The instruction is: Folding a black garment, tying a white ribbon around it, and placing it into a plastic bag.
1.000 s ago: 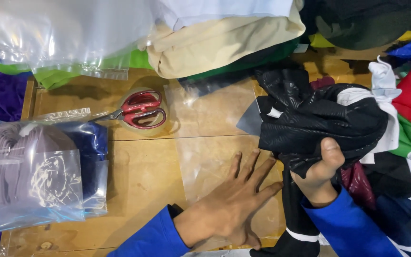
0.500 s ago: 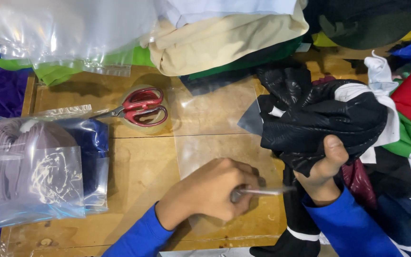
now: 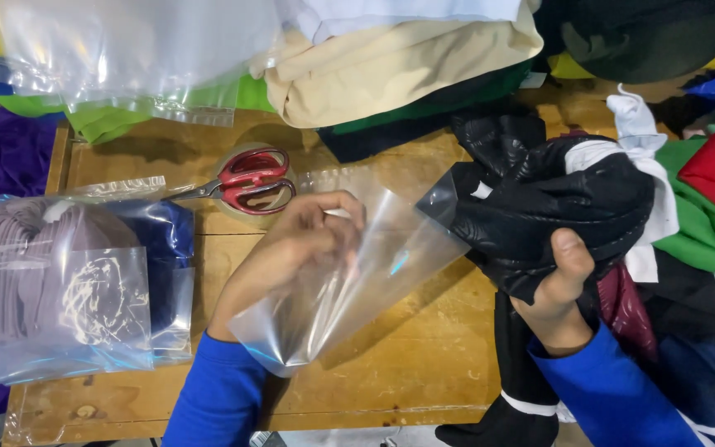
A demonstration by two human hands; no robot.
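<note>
The clear plastic bag (image 3: 349, 281), glossy and creased, is hanging above the wooden desk (image 3: 424, 364), pinched at its upper edge by the left hand (image 3: 291, 248). Just beside it, the right hand (image 3: 558, 290) is clutching a bunched black garment (image 3: 548, 215).

Bare desk (image 3: 424, 364) lies open between the left hand (image 3: 291, 248) and the right hand (image 3: 560, 298), below the lifted clear bag (image 3: 357, 273). Just beyond the left hand, red-handled scissors (image 3: 246, 184) rest on a tape roll (image 3: 246, 217). Farther left, a filled bag (image 3: 68, 290) blocks the way. Folded cloth (image 3: 399, 66) walls the far edge; heaped garments (image 3: 705, 232) crowd the right hand's outer side.
</note>
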